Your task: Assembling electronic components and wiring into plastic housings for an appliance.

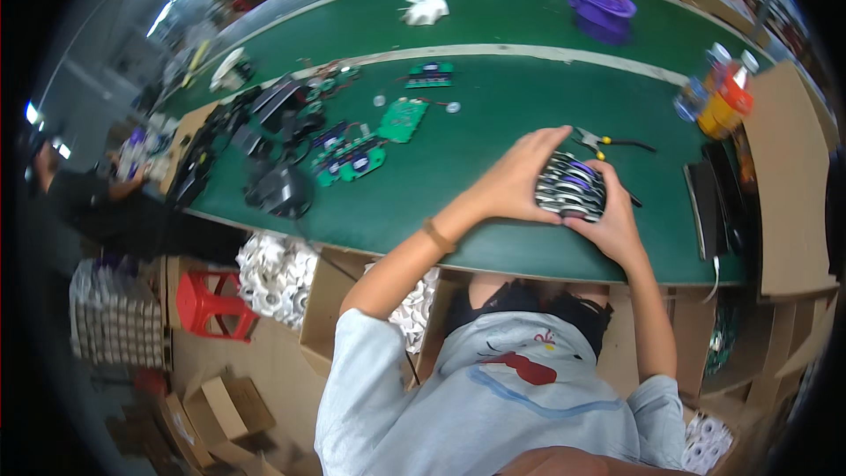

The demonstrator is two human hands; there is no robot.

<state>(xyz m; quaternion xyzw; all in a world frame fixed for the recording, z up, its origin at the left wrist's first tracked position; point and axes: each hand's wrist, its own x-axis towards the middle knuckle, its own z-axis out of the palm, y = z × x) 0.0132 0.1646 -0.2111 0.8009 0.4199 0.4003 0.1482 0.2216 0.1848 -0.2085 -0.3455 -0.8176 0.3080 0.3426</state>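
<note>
Both my hands are closed around a compact stack of small black-and-white parts with purple bits [571, 187], just above the near side of the green table [493, 251]. My left hand [520, 178] presses on the stack's left side, its fingers reaching over the far edge. From the right, my right hand [619, 219] grips it, with the thumb at the near side. What kind of parts these are I cannot make out. Right behind the stack lies a pair of cutting pliers [608, 142] with black and yellow handles, partly hidden by the hands.
Green circuit boards [404, 120] and black plastic housings [278, 187] with wires crowd the table's left. At the right are an orange drink bottle [726, 106], dark flat cases [705, 211] and a cardboard box [789, 185]. Past a pale ledge stands a purple basin [601, 11].
</note>
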